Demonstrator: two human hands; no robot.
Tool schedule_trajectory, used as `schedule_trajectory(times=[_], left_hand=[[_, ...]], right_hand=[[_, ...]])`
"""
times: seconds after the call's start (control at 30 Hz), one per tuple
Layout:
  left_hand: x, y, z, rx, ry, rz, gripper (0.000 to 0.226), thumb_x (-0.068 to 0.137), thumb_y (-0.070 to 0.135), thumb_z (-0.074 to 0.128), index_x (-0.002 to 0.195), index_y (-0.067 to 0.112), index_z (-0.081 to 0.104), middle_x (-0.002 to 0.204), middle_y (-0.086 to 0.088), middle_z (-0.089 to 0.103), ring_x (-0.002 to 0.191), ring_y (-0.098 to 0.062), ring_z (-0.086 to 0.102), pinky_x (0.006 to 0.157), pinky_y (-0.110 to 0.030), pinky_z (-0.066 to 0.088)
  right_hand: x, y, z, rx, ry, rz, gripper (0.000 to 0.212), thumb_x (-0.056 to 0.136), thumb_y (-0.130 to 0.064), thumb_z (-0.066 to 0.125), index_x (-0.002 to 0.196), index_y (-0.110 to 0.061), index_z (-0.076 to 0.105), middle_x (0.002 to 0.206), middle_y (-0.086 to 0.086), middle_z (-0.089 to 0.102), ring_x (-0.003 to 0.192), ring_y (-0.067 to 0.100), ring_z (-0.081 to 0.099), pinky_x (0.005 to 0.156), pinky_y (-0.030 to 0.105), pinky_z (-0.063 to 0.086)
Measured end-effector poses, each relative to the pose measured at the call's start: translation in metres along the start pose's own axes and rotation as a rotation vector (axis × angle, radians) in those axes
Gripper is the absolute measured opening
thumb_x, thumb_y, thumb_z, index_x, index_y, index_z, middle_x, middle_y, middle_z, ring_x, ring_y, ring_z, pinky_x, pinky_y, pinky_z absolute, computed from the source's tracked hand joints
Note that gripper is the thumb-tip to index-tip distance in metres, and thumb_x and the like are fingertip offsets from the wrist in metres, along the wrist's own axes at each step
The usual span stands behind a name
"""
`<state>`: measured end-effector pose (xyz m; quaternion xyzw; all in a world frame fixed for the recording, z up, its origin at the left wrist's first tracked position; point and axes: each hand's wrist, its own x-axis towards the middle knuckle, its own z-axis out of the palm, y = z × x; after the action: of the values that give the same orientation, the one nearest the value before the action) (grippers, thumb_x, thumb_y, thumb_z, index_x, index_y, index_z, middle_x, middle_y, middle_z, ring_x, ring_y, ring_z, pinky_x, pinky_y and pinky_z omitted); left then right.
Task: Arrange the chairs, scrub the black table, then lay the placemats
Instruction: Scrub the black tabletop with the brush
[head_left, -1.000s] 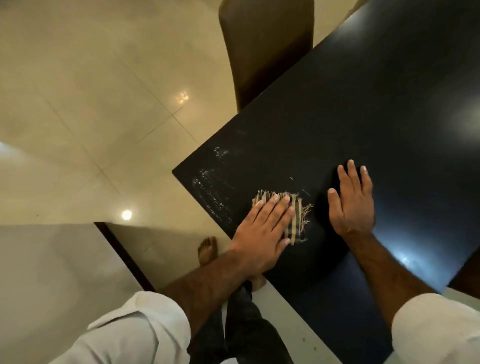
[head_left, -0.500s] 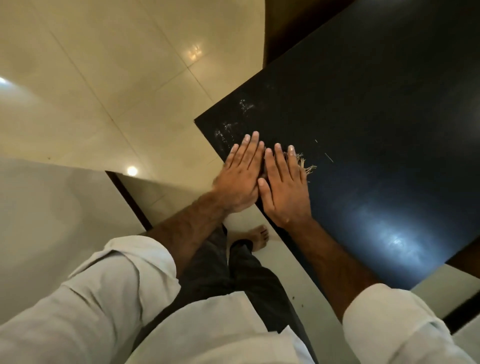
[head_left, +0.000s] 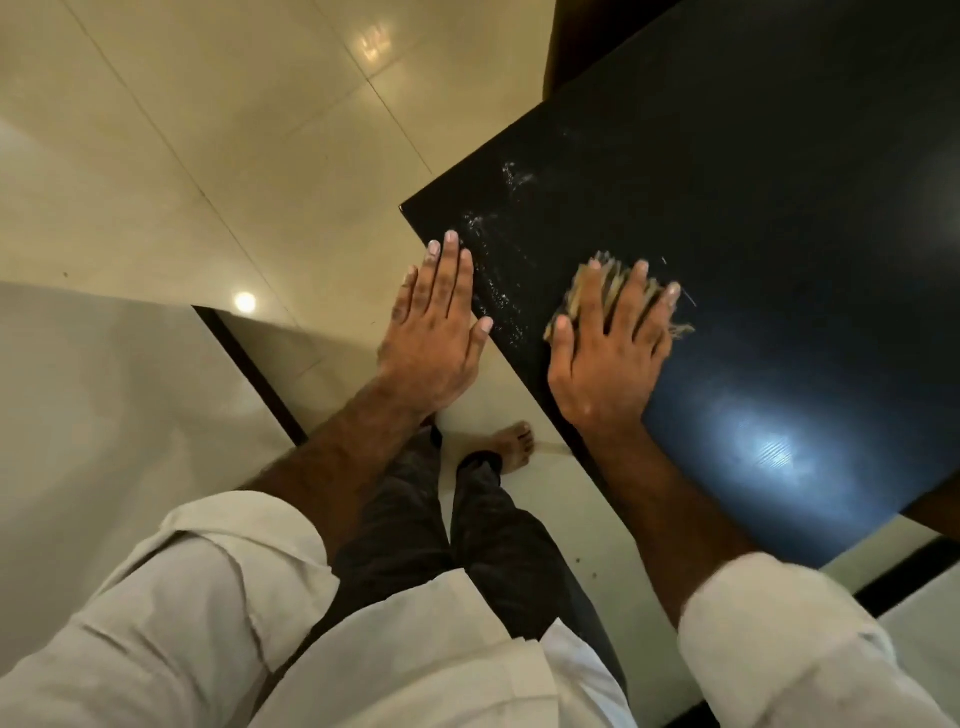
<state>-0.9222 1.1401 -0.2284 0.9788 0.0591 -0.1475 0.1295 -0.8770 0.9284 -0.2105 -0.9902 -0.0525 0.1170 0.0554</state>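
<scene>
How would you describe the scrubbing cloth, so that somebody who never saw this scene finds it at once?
Look at the black table, at its corner near the person. There the right hand lies flat on a small cloth. It is the only pale, striped thing on the dark top, with frayed threads sticking out beside the fingers.

Nothing readable here, honestly. There's no lettering, logo, label or number on the black table (head_left: 753, 234), on the frayed scrub pad (head_left: 616, 278) near its left edge, or on the white sleeves (head_left: 208, 597). The pale smears (head_left: 501, 296) by the table's near-left corner are just streaks, not writing.
</scene>
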Motion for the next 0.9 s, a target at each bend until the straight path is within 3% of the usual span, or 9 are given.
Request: schedule_trajectory(times=[0.17, 0.3, 0.43, 0.57, 0.73, 0.83, 0.9], left_hand=[[-0.001, -0.003, 0.0, 0.032, 0.01, 0.017, 0.082, 0.116, 0.052, 0.024, 0.174, 0.007, -0.012, 0.183, -0.014, -0.021, 0.17, -0.03, -0.015, 0.138, -0.056, 0.006], [-0.001, -0.016, -0.008, 0.085, -0.037, 0.063, 0.08, 0.115, 0.049, 0.023, 0.174, 0.012, -0.017, 0.182, -0.009, -0.026, 0.17, -0.026, -0.018, 0.138, -0.056, 0.004], [0.002, -0.02, -0.011, 0.082, -0.07, 0.075, 0.082, 0.114, 0.045, 0.028, 0.173, 0.013, -0.02, 0.18, -0.007, -0.031, 0.169, -0.025, -0.021, 0.138, -0.057, 0.002], [0.004, -0.021, -0.012, 0.064, -0.069, 0.083, 0.089, 0.109, 0.04, 0.037, 0.174, 0.013, -0.017, 0.181, -0.006, -0.03, 0.169, -0.025, -0.021, 0.137, -0.06, 0.003], [0.007, -0.03, -0.017, 0.11, -0.069, 0.073, 0.092, 0.107, 0.04, 0.037, 0.173, 0.011, -0.019, 0.18, -0.01, -0.03, 0.169, -0.027, -0.022, 0.136, -0.06, 0.001], [0.02, -0.043, -0.026, 0.129, -0.08, 0.047, 0.097, 0.104, 0.048, 0.036, 0.172, 0.01, -0.022, 0.179, -0.012, -0.032, 0.169, -0.029, -0.022, 0.136, -0.06, 0.001], [0.023, -0.048, -0.029, 0.137, -0.078, 0.067, 0.102, 0.102, 0.043, 0.045, 0.172, 0.01, -0.022, 0.179, -0.012, -0.033, 0.169, -0.029, -0.022, 0.136, -0.06, 0.002]], right_hand=[[0.019, -0.057, 0.013, -0.037, -0.011, -0.209, 0.071, 0.113, -0.061, 0.027, 0.177, -0.036, 0.008, 0.185, 0.015, -0.001, 0.168, 0.052, -0.001, 0.132, 0.066, 0.018], [-0.018, -0.024, 0.01, -0.045, -0.097, -0.34, 0.075, 0.112, -0.062, 0.03, 0.177, -0.039, 0.001, 0.185, 0.009, -0.011, 0.169, 0.047, -0.009, 0.131, 0.066, 0.017], [-0.027, 0.012, -0.001, -0.062, -0.13, -0.135, 0.078, 0.111, -0.062, 0.033, 0.177, -0.037, -0.002, 0.185, 0.011, -0.012, 0.169, 0.048, -0.009, 0.129, 0.072, 0.023], [0.03, -0.02, -0.005, 0.005, -0.01, 0.084, 0.075, 0.112, -0.061, 0.029, 0.177, -0.034, 0.005, 0.185, 0.016, -0.002, 0.168, 0.05, -0.002, 0.13, 0.074, 0.019], [0.045, -0.09, 0.011, -0.033, 0.011, -0.158, 0.075, 0.112, -0.063, 0.023, 0.178, -0.03, 0.008, 0.185, 0.017, -0.001, 0.168, 0.05, -0.001, 0.131, 0.067, 0.019], [0.001, -0.084, 0.017, -0.021, -0.068, -0.325, 0.075, 0.113, -0.059, 0.03, 0.178, -0.034, 0.001, 0.185, 0.012, -0.009, 0.169, 0.045, -0.009, 0.134, 0.066, 0.014], [-0.019, -0.06, 0.014, -0.004, -0.098, -0.304, 0.076, 0.113, -0.057, 0.035, 0.177, -0.037, -0.001, 0.185, 0.009, -0.011, 0.17, 0.043, -0.01, 0.134, 0.066, 0.013]])
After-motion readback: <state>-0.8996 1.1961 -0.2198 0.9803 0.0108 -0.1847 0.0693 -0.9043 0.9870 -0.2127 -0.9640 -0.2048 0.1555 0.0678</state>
